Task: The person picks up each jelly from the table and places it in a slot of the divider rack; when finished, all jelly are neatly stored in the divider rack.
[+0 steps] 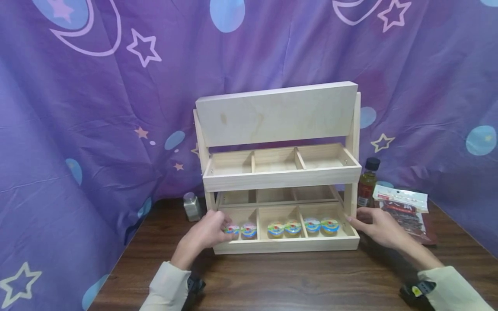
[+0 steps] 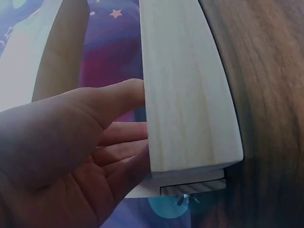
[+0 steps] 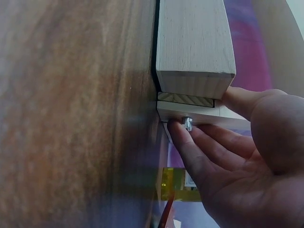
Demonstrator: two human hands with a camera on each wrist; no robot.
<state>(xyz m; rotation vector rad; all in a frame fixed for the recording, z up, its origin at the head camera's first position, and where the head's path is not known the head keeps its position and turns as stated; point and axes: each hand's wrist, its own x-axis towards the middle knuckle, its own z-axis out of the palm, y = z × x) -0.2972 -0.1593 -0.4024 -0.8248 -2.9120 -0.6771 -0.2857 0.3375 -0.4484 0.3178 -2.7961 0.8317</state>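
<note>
A pale wooden tiered rack (image 1: 285, 246) stands on the table. Its bottom tray has three compartments, each with two small lidded cups (image 1: 276, 230) with colourful tops. My left hand (image 1: 208, 229) grips the tray's left end, thumb (image 2: 128, 95) at the upper edge and the fingers lower on the end. On the opposite end, my right hand (image 1: 381, 226) holds the rack between thumb and fingers. Its fingertips lie on the outer side near a metal bolt (image 3: 187, 124). The middle tray (image 1: 280, 179) has three bare compartments, and a blank board (image 1: 278, 116) faces forward at the top.
Behind the left hand is a small clear shaker (image 1: 192, 207). A dark-capped bottle (image 1: 367, 185) and a plastic food packet (image 1: 404, 211) are at the right, the packet just behind my right hand. A purple patterned curtain (image 1: 97, 108) hangs around the brown table (image 1: 272, 280).
</note>
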